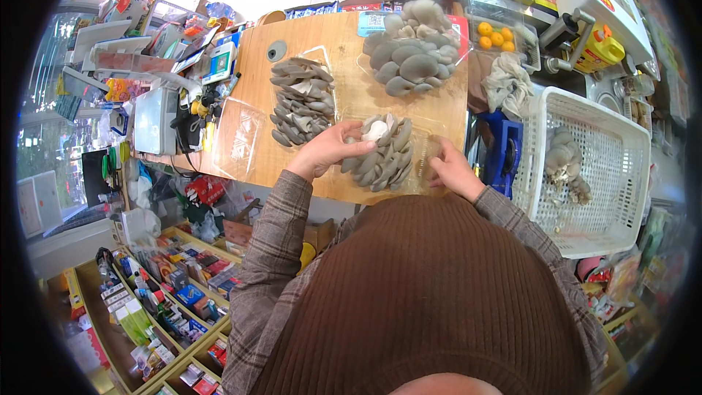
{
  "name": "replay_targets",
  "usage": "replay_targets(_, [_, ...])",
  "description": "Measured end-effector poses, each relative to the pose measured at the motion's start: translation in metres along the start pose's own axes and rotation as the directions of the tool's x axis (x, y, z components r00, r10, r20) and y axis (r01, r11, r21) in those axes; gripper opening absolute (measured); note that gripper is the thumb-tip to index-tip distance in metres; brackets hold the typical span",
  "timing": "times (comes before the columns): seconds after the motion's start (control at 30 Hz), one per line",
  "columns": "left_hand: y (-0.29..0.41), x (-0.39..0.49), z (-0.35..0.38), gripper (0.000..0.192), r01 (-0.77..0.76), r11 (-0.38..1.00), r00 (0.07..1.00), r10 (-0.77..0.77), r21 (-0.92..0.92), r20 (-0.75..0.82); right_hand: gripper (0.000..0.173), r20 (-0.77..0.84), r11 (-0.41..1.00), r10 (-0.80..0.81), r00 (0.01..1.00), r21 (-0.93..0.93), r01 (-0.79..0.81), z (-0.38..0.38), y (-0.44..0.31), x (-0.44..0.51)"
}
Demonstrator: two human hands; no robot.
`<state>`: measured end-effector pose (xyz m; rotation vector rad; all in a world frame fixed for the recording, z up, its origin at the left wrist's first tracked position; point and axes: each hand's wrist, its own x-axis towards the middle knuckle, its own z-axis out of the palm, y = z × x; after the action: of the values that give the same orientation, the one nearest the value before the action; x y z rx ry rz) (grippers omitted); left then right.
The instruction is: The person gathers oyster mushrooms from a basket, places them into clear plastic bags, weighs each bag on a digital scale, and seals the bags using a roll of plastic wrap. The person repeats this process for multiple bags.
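Note:
My left hand (332,148) has its thumb and fingers about a pale oyster mushroom (376,130) on top of a grey oyster mushroom pile (384,162). This pile sits in a clear plastic tray (422,162) near the table's front edge. At the tray's right side, my right hand (454,169) has bent fingers; whether they grip the rim is unclear. Left of the pile stands a second tray of layered oyster mushrooms (303,100). Farther back lies a large oyster mushroom heap (414,52), also on clear plastic.
An unfilled clear tray (239,137) lies left on the wooden table (252,74). To the right stand a blue tape dispenser (502,148) and a white plastic basket (614,175) with a mushroom cluster (562,156). A grey case (156,120) and clutter border the left side.

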<state>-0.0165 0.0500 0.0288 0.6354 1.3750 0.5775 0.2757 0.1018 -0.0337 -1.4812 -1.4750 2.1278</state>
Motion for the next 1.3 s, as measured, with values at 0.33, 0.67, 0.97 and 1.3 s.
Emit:
replay_targets(0.33, [0.008, -0.004, 0.017, 0.092, -0.029, 0.967, 0.999, 0.039, 0.253, -0.037, 0.062, 0.072, 1.000, -0.017, 0.997, 0.017, 0.016, -0.003, -0.002, -0.003])
replay_targets(0.67, [-0.013, 0.005, 0.014, 0.079, -0.044, 0.999, 0.998, 0.043, 0.025, 0.049, 0.063, 0.158, 0.977, 0.074, 0.985, 0.185, -0.103, -0.004, -0.003, 0.001])
replay_targets(0.97, [-0.013, -0.002, 0.025, 0.069, -0.017, 0.908, 0.995, 0.057, -0.418, 0.082, 0.059, 0.260, 0.964, 0.090, 0.961, 0.221, -0.150, -0.001, -0.015, -0.007])
replay_targets(1.3, [-0.031, -0.004, 0.058, 0.070, -0.118, 0.915, 0.989, 0.141, -0.385, 0.032, 0.063, 0.257, 0.968, 0.080, 0.963, 0.210, -0.136, -0.004, -0.021, -0.014])
